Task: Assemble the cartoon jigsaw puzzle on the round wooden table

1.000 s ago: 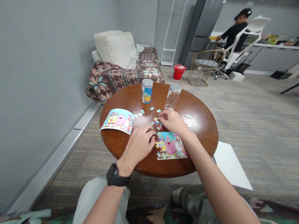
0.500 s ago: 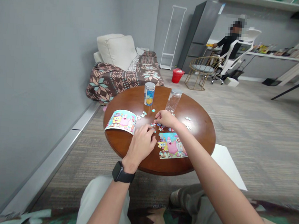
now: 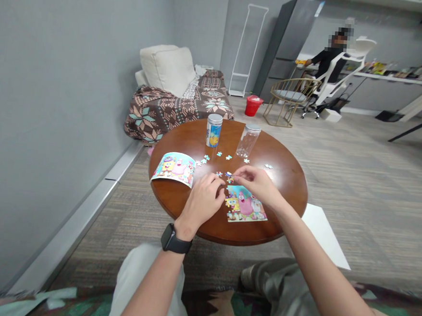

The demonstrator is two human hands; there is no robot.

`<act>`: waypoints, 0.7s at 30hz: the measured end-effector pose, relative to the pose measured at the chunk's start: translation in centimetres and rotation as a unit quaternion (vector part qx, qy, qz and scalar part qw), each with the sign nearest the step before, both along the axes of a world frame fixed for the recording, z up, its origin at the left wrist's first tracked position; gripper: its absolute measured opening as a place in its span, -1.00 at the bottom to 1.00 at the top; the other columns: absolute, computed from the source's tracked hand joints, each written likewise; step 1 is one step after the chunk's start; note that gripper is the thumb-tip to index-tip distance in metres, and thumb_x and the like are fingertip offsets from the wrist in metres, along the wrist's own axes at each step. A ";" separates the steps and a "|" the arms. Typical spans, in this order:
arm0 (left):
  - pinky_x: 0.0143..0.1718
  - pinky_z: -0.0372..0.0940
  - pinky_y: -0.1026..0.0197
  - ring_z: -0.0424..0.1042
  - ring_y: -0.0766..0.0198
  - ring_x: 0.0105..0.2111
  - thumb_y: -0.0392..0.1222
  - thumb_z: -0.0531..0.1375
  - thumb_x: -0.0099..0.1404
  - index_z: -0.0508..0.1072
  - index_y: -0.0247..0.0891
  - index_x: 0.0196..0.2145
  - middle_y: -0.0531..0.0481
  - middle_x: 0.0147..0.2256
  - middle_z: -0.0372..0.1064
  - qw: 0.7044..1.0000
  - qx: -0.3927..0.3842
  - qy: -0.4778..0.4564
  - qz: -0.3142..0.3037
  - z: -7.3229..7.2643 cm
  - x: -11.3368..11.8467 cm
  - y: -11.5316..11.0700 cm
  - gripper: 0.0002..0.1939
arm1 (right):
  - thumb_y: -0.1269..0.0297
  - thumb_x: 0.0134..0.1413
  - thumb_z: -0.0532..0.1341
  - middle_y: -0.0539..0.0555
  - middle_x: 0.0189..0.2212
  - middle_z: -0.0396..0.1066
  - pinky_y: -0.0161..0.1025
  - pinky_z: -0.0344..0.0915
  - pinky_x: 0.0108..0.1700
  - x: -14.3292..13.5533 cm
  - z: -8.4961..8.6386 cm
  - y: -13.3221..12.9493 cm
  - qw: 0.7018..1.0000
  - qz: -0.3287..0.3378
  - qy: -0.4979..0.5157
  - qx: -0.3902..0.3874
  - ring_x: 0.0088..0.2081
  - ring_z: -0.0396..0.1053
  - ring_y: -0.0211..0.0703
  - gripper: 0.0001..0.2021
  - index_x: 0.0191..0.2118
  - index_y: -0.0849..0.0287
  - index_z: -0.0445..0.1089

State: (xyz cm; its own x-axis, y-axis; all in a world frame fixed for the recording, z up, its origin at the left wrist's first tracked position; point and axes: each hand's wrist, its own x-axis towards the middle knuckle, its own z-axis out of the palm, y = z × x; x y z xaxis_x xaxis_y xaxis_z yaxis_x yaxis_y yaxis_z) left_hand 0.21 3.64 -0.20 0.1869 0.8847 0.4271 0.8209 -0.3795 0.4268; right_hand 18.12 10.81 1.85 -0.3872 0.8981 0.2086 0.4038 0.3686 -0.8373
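A partly assembled cartoon jigsaw puzzle (image 3: 245, 206) lies flat near the front of the round wooden table. Just above its top edge is my right hand (image 3: 258, 183), thumb and forefinger pinched at a small puzzle piece (image 3: 229, 174) among other loose ones. My left hand (image 3: 204, 198), wearing a black watch on the wrist, rests on the table left of the puzzle; its fingers are bent and apart, with nothing seen in them. A curved picture sheet (image 3: 176, 169) with the same characters stands to its left. Several more loose pieces (image 3: 206, 157) are scattered farther back.
Toward the back of the table (image 3: 178, 213) stand a printed can (image 3: 214, 131) and a clear jar (image 3: 248, 141) with a silver lid. Beyond are a covered sofa (image 3: 179, 98), a red bin (image 3: 252, 105) and a wire chair (image 3: 291, 96). A person (image 3: 329, 60) sits at the far counter.
My right hand has moved right and slightly toward me, from the loose pieces to the puzzle's top edge, uncovering pieces behind it. My left hand has hardly moved. The view has shifted slightly.
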 end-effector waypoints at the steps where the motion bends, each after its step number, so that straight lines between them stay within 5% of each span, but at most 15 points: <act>1: -0.07 0.30 0.09 0.38 0.17 -0.15 -0.35 0.10 0.31 0.43 -0.24 -0.22 -0.04 -0.21 0.39 1.000 -0.001 -0.001 -0.004 0.1 0.0 0.0 -0.86 | 0.17 0.00 0.29 0.05 -0.42 0.51 -0.20 0.40 -0.23 0.5 -0.3 -0.8 1.000 0.005 0.023 -0.017 -0.36 0.44 -0.18 -0.83 -0.37 0.17 0.45; 8: -0.10 0.29 0.12 0.38 0.21 -0.19 -0.36 0.10 0.32 0.43 -0.24 -0.27 -0.01 -0.25 0.42 1.000 -0.005 -0.010 -0.028 0.8 0.4 -0.3 -0.88 | 0.03 -0.10 0.37 0.08 -0.38 0.51 -0.17 0.46 -0.20 1.5 -2.6 -2.7 0.981 0.014 0.158 -0.110 -0.32 0.49 -0.15 -0.67 -0.27 0.16 0.44; 21: -0.15 0.27 0.13 0.37 0.20 -0.22 -0.20 0.15 0.38 0.44 -0.25 -0.25 -0.02 -0.28 0.45 0.995 0.031 -0.009 -0.093 0.7 0.4 -0.1 -0.90 | 0.03 -0.13 0.40 0.04 -0.48 0.50 -0.29 0.41 -0.36 1.4 -2.3 -2.9 0.972 0.022 0.187 -0.143 -0.41 0.49 -0.19 -0.69 -0.41 0.17 0.40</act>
